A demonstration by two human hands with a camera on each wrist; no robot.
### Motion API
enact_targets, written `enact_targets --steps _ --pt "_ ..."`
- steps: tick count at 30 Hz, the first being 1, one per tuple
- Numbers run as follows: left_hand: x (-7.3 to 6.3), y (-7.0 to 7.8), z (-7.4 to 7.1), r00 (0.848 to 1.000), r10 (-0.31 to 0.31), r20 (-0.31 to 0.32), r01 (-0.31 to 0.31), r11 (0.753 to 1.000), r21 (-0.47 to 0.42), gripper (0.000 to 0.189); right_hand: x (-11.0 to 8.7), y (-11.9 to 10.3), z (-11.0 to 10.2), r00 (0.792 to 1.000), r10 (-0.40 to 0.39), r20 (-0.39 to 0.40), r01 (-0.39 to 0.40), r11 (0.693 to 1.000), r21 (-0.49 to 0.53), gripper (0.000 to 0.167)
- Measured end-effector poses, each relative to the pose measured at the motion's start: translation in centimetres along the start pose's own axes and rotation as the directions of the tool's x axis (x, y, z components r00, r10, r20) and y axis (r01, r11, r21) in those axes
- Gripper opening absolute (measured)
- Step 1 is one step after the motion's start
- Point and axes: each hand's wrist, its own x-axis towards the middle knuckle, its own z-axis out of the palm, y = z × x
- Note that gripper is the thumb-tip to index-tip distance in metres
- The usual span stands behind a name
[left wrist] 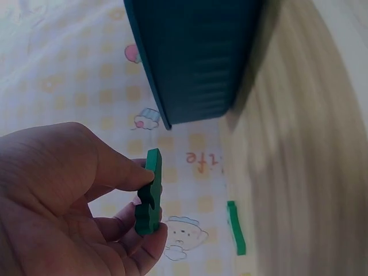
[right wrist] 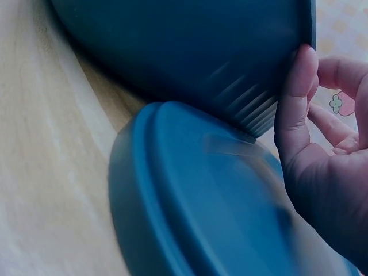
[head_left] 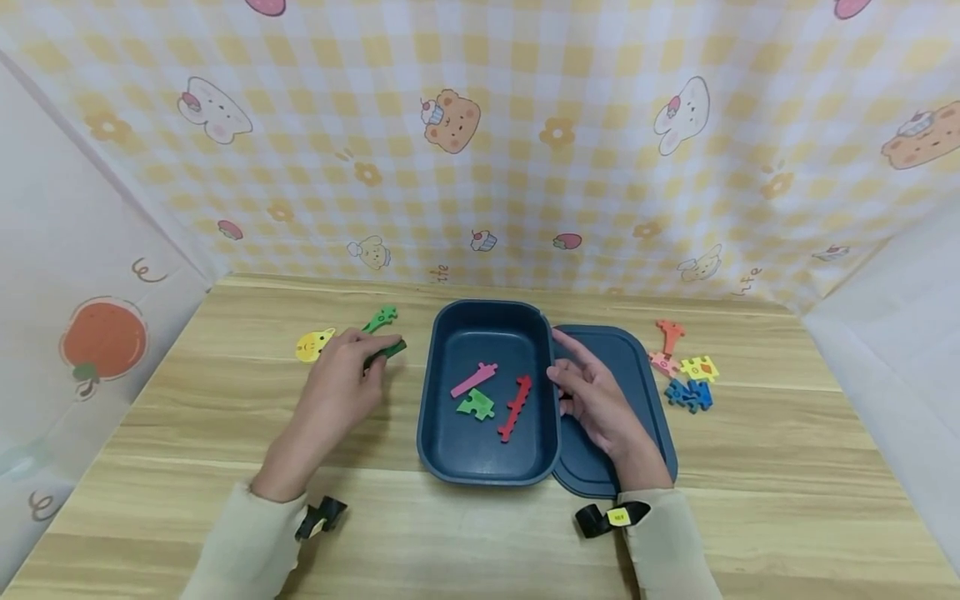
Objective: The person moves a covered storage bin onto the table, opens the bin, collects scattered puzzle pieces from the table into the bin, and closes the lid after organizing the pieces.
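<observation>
1. In the head view, we see the box (head_left: 491,462) on the desk (head_left: 787,483), uncovered, with its lid (head_left: 639,379) lying at its three o'clock.
2. Three pieces already lie inside: a pink piece (head_left: 474,379) toward eleven o'clock, a light-green piece (head_left: 477,405) toward eight and a red piece (head_left: 514,408) toward four.
3. Outside, at the box's ten o'clock, we find a green strip (head_left: 380,318); a yellow round piece (head_left: 311,346) sits between nine and ten. Near three o'clock, beyond the lid, lie an orange piece (head_left: 671,335), a pale-pink piece (head_left: 663,364), a yellow piece (head_left: 700,368) and some blue pieces (head_left: 689,395) we cannot count surely.
4. We judge the work partway: three pieces are in, one is in hand, and more remain outside.
5. In the left wrist view, the left hand's (left wrist: 75,190) grip is closed to a pinch on a dark-green piece (left wrist: 150,195), apart from the box at twelve o'clock.
6. In the right wrist view, the right hand's (right wrist: 333,155) grip is loosely spread, thumb against the box's side near the rim; we see no piece in it.
</observation>
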Motion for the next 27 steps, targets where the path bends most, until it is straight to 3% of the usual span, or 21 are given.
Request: enact_targets --steps 8,14,20,27 --pt "0.1 1.2 -0.3 0.999 0.034 -0.016 -0.035 0.999 -0.031 0.035 0.3 0.0 0.1 1.000 0.002 0.005 -0.002 1.000 -0.004 0.069" --pt "0.5 2.0 -0.7 1.000 0.024 0.011 -0.024 0.998 -0.055 0.036 0.5 0.0 0.4 1.000 0.004 0.010 -0.003 1.000 -0.009 0.068" --pt "0.8 2.6 -0.1 0.995 0.053 0.081 -0.047 0.996 -0.078 0.035 0.2 0.0 0.2 1.000 0.004 0.000 -0.004 1.000 0.004 0.068" --pt "1.0 3.4 0.5 0.994 0.069 0.079 -0.061 0.993 -0.103 0.034 0.0 0.0 0.0 1.000 0.003 -0.011 -0.003 1.000 -0.008 0.069"
